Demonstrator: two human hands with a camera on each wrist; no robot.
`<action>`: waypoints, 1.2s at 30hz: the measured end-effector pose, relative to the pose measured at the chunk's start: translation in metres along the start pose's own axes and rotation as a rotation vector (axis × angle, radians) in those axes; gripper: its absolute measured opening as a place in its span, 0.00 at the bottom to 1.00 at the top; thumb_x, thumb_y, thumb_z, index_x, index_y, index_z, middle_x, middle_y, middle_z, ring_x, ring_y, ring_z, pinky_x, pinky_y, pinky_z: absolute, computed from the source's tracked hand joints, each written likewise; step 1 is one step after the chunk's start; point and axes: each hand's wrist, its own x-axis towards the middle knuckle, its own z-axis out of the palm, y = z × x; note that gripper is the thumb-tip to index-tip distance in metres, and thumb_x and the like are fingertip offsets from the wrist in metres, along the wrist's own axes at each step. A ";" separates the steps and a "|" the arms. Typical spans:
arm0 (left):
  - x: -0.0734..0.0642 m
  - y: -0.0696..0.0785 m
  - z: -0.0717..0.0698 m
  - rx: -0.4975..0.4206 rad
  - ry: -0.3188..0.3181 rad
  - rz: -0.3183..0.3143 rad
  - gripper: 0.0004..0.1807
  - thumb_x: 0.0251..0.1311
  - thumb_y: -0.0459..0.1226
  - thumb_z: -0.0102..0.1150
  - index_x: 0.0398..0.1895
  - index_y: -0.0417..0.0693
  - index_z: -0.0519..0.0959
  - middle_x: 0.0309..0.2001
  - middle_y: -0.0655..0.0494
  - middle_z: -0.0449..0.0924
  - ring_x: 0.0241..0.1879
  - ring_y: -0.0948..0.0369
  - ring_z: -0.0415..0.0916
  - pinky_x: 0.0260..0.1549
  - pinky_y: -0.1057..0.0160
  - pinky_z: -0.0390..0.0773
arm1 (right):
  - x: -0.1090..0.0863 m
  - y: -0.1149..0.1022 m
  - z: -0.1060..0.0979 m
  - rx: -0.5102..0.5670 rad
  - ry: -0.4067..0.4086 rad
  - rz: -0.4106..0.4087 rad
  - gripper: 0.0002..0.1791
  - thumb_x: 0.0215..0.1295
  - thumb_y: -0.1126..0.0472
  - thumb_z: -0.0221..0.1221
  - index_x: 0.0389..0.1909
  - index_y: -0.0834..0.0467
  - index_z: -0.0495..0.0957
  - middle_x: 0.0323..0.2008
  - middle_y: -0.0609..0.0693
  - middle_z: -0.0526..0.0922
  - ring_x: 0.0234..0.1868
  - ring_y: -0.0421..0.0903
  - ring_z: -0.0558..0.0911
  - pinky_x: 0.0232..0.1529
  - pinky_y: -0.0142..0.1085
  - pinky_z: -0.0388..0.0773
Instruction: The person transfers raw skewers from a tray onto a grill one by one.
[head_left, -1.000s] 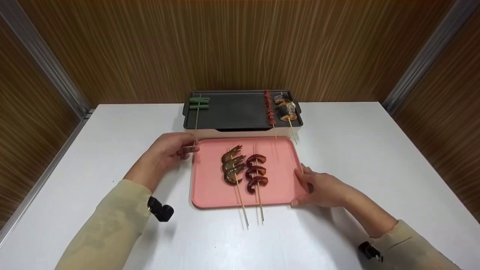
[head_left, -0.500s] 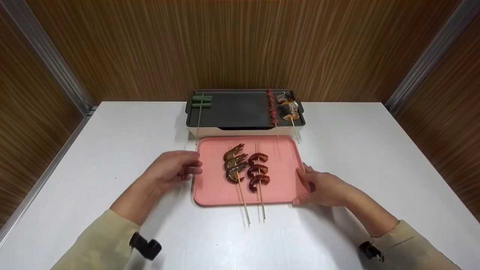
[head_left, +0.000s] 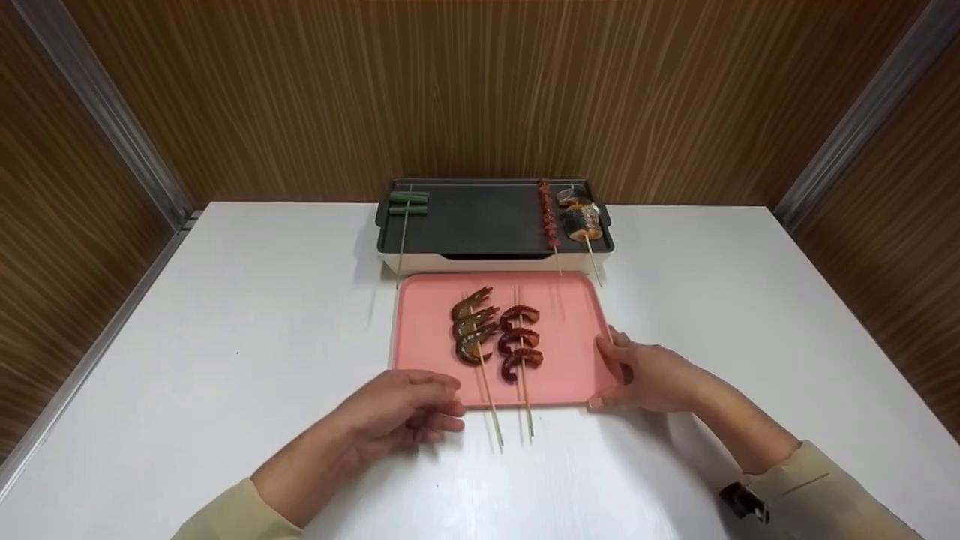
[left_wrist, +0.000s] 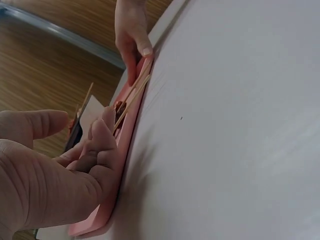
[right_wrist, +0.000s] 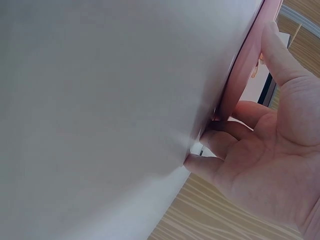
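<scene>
A pink tray lies on the white table, holding a shrimp skewer and, to its right, an octopus-tentacle skewer. Both sticks extend past the tray's front rim. At the tray's front left edge is my left hand, fingers loosely bent, thumb apart, just left of the shrimp skewer's stick. The left wrist view shows nothing between thumb and fingers of that left hand. My right hand holds the tray's front right corner. In the right wrist view the right hand's thumb presses the rim, with the other fingers against the side.
Behind the tray stands a grill with a dark plate. It carries a green vegetable skewer at left, a red meat skewer and a fish skewer at right. Wood-grain panels enclose the table.
My left hand has let go of the green vegetable skewer's stick and come down and right to the tray's front edge. The right hand stays on the tray; the view has shifted slightly.
</scene>
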 end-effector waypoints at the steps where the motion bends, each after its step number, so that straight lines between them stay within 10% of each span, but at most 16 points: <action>1: -0.001 -0.001 0.003 -0.003 -0.007 -0.002 0.26 0.72 0.33 0.62 0.69 0.30 0.72 0.44 0.44 0.88 0.37 0.60 0.89 0.34 0.66 0.86 | 0.000 0.000 0.000 0.000 0.000 -0.001 0.63 0.58 0.32 0.74 0.83 0.62 0.56 0.82 0.70 0.51 0.77 0.74 0.60 0.73 0.67 0.63; 36: 0.015 -0.020 0.039 -0.106 -0.040 -0.060 0.29 0.75 0.36 0.59 0.72 0.33 0.65 0.45 0.39 0.88 0.42 0.49 0.91 0.41 0.58 0.89 | 0.000 0.000 0.000 -0.010 0.000 -0.015 0.62 0.59 0.32 0.73 0.83 0.63 0.56 0.81 0.71 0.51 0.76 0.75 0.60 0.72 0.68 0.64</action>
